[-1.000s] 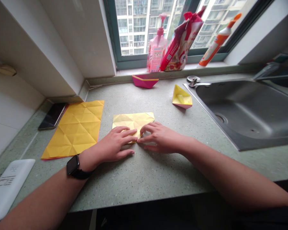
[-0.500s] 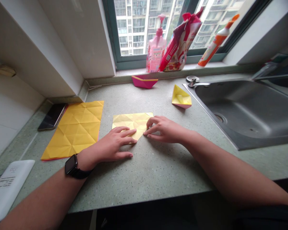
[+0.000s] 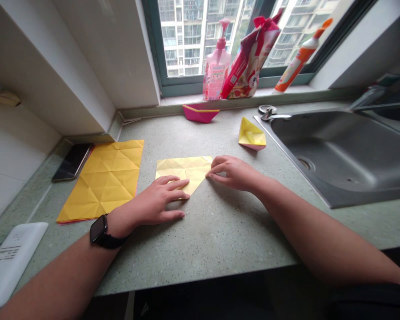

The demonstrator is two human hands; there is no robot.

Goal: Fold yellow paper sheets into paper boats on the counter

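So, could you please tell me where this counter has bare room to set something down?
Bare green speckled counter lies between the forearms, and behind the folded yellow paper up to the pink paper boat. Crowded: around the left hand and right hand, and at the creased yellow sheet beside the black phone.

Folded paper sheet [image 3: 183, 171]: plain yellow, crossed by faint crease lines. Paper stack [image 3: 105, 180]: orange-yellow with a grid of diagonal creases and a red edge beneath. Magenta paper boat [image 3: 200, 113] with a yellow rim; yellow paper boat [image 3: 251, 133] with a pink underside. Countertop [image 3: 203, 231] — grey-green, finely speckled. Pump bottle [image 3: 216, 73] pink; pouch [image 3: 250, 58] red with pale print; squeeze bottle [image 3: 296, 62] orange and white. Smartwatch [image 3: 100, 229] and phone [image 3: 72, 161] — black.
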